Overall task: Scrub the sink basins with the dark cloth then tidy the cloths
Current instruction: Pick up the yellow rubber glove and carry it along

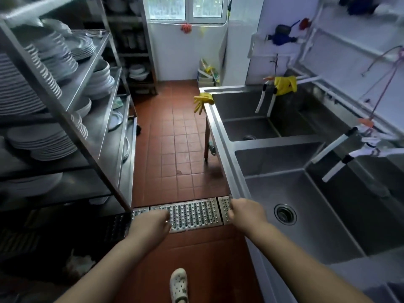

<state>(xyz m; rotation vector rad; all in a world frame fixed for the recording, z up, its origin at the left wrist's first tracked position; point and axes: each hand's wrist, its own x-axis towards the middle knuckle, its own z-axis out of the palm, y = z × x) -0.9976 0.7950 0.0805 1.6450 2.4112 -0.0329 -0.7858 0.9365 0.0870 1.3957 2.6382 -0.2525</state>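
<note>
Overhead, a red tiled floor [181, 136] runs up the middle of the frame toward a window at the top. A steel rack [72, 110] fills the left side, its shelves stacked with white plates. Along the right side stands a steel sink unit with 2 basins, the near basin [306, 206] at lower right with its drain showing, the far basin [258, 119] above it. No dark cloth can be made out in either basin. A metal floor grate [192, 214] crosses the lower middle. A yellow glove [202, 101] hangs over the far corner of the sink rim. The left hand [150, 223] and right hand [247, 212] reach forward over the grate, each grip curled loosely and holding nothing; the right hand is just beside the near basin's front rim.
</note>
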